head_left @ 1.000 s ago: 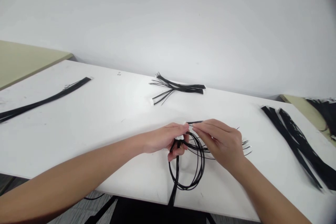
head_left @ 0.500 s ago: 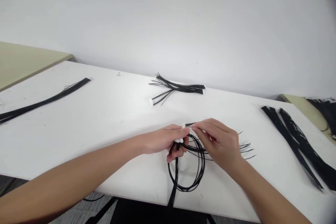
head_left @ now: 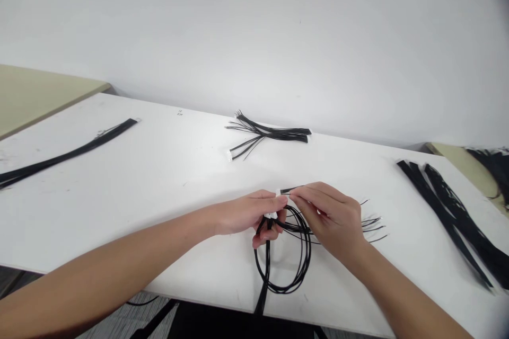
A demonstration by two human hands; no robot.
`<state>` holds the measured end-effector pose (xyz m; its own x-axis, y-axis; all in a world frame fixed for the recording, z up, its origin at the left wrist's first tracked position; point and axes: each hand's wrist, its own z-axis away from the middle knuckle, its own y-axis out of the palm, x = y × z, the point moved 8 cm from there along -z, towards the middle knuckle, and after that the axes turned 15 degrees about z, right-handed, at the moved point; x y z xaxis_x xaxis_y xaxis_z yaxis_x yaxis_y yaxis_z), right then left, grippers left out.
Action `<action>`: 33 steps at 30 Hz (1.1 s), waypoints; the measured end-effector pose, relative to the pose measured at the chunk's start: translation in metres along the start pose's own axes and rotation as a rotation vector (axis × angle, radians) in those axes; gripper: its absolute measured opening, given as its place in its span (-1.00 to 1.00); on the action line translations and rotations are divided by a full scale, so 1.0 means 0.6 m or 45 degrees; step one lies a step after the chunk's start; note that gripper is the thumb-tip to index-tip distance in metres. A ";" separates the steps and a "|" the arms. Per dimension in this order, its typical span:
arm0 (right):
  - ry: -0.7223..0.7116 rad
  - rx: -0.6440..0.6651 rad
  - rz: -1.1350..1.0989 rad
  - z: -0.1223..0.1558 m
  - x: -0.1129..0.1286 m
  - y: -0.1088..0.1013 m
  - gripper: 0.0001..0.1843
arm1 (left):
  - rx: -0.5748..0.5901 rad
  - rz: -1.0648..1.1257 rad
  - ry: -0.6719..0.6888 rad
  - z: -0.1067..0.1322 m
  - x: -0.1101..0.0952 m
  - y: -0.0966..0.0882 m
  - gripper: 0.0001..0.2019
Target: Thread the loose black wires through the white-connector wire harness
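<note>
Between the thumb and fingers of my left hand (head_left: 264, 209) are white plastic connectors (head_left: 271, 215) belonging to a black wire harness (head_left: 292, 290). One connector tip sticks up above the thumb. My right hand (head_left: 334, 217) pinches a thin black wire (head_left: 287, 193) close to that tip; whether the wire's end is inside the connector is too small to tell. Black wires loop below both hands, and a strand runs down over the table's front edge. Loose wire ends (head_left: 374, 222) fan out to the right behind my right hand.
A bundle of black wires (head_left: 274, 133) with a white connector lies at the back of the white table (head_left: 178, 169). More black wire bundles rest at the left (head_left: 71, 154) and the right (head_left: 449, 212). A white wall (head_left: 254, 37) stands behind.
My right hand has shifted very slightly towards the connector, fingertips closer to it along the wire. My left hand keeps its hold.
</note>
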<state>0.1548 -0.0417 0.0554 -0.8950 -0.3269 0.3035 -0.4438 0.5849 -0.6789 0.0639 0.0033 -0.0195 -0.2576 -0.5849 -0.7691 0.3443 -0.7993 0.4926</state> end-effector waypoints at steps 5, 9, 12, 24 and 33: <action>-0.038 -0.049 0.029 -0.001 0.000 -0.001 -0.80 | 0.006 0.117 0.005 -0.004 0.001 -0.002 -0.58; -0.067 -0.191 0.207 -0.002 -0.002 -0.019 -0.67 | -0.070 0.314 0.056 -0.011 0.001 -0.012 -0.59; -0.128 -0.353 0.464 -0.001 0.006 -0.041 -0.63 | -0.163 0.471 0.087 -0.014 0.002 -0.024 -0.60; -0.209 -0.103 0.559 0.003 0.009 -0.004 -0.86 | -0.209 0.740 -0.080 -0.015 0.021 -0.038 -0.56; -0.139 -0.157 0.693 0.002 0.013 -0.012 -0.86 | -0.174 0.735 -0.125 -0.014 0.023 -0.031 -0.52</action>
<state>0.1508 -0.0491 0.0618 -0.9893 -0.0251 -0.1436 0.0723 0.7706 -0.6332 0.0613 0.0111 -0.0429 -0.0743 -0.9342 -0.3489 0.5642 -0.3279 0.7577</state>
